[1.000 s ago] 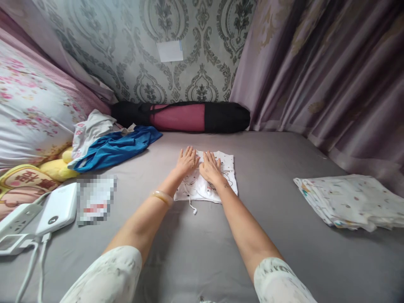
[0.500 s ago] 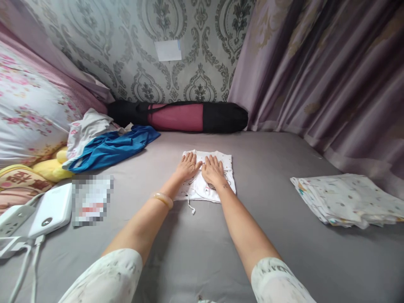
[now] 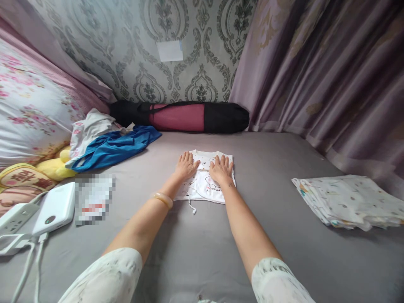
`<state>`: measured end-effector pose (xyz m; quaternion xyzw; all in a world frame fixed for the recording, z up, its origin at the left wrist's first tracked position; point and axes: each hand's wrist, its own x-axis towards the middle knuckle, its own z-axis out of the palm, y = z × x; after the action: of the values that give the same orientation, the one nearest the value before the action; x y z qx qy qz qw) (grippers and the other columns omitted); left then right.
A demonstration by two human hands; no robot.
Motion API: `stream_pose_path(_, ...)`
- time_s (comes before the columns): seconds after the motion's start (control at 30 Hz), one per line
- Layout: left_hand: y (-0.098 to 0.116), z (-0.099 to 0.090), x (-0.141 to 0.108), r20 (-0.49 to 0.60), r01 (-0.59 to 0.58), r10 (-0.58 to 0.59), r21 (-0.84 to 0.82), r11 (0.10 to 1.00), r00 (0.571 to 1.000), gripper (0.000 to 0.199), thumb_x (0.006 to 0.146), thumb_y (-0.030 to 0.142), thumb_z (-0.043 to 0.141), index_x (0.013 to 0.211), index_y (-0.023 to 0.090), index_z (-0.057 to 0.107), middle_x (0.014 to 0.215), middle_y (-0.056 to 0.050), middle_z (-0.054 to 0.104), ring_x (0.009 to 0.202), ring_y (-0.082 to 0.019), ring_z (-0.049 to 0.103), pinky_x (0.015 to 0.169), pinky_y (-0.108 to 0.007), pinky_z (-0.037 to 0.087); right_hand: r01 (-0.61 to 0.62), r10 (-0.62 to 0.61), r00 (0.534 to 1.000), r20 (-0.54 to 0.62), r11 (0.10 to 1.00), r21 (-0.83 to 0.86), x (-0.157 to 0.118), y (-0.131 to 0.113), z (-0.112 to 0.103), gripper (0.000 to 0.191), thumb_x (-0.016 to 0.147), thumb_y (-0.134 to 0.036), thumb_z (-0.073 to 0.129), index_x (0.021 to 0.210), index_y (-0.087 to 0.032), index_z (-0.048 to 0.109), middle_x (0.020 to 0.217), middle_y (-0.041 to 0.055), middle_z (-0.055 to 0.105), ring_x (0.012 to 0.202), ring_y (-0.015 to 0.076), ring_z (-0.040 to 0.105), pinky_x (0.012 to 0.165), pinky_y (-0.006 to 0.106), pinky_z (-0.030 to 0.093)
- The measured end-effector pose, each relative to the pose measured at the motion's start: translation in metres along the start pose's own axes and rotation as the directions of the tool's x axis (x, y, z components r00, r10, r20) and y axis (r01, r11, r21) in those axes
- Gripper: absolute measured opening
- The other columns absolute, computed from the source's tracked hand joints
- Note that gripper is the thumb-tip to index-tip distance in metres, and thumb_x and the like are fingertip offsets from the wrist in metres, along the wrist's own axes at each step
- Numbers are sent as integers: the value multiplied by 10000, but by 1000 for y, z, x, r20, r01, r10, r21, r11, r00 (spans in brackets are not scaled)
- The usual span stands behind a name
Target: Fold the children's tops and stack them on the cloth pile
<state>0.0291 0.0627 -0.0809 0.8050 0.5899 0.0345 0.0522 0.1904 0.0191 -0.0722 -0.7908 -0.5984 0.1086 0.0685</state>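
A small white garment (image 3: 206,185) with a printed pattern lies folded on the grey bed sheet (image 3: 189,240). My left hand (image 3: 187,166) rests flat on its upper left part, fingers spread. On the upper right part my right hand (image 3: 221,170) presses down flat, its fingers also apart. Between the hands the neckline and a printed drawing show. A white tie string (image 3: 192,206) hangs out from the garment's lower edge onto the sheet. Parts of the garment under both palms are hidden.
To the right lies a stack of folded patterned cloths (image 3: 347,202). A black and maroon long bag (image 3: 176,118) runs along the wall. At left are a blue cloth (image 3: 116,145), a white power bank (image 3: 55,206), a power strip (image 3: 19,216) with cables, and a blurred packet (image 3: 94,200).
My hands have slid apart over the garment, the right one moving rightward and the left slightly leftward. More of the printed drawing between them is uncovered.
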Motion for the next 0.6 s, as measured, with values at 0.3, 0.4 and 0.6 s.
stream_pose_path(0.3,15,-7,-9,-65,-138,139,23,990,988,636,1003,403,163,1509,34,271,1595,-178,207,1492,-279,133,1205,-460,118,110,-109,994,-22,994,14,-10,-13,-11,582,992,-350,192,1550,-188,232,1631,114,113,1494,286,22,1165,548,-3)
stream_pose_path(0.4,21,-5,-14,23,-168,168,-13,986,985,603,1008,366,148,1522,73,264,1600,-145,212,1490,-262,148,1203,-455,145,196,-197,977,82,980,28,-16,-21,-13,574,982,-325,190,1548,-234,238,1635,65,124,1494,264,52,1175,531,32)
stream_pose_path(0.6,20,-6,-13,96,-141,146,-57,988,985,602,1012,382,145,1541,103,215,1611,-130,179,1494,-262,125,1196,-474,145,214,-214,970,117,977,15,-18,-22,-13,577,979,-321,176,1543,-228,252,1630,54,153,1491,264,80,1176,539,51)
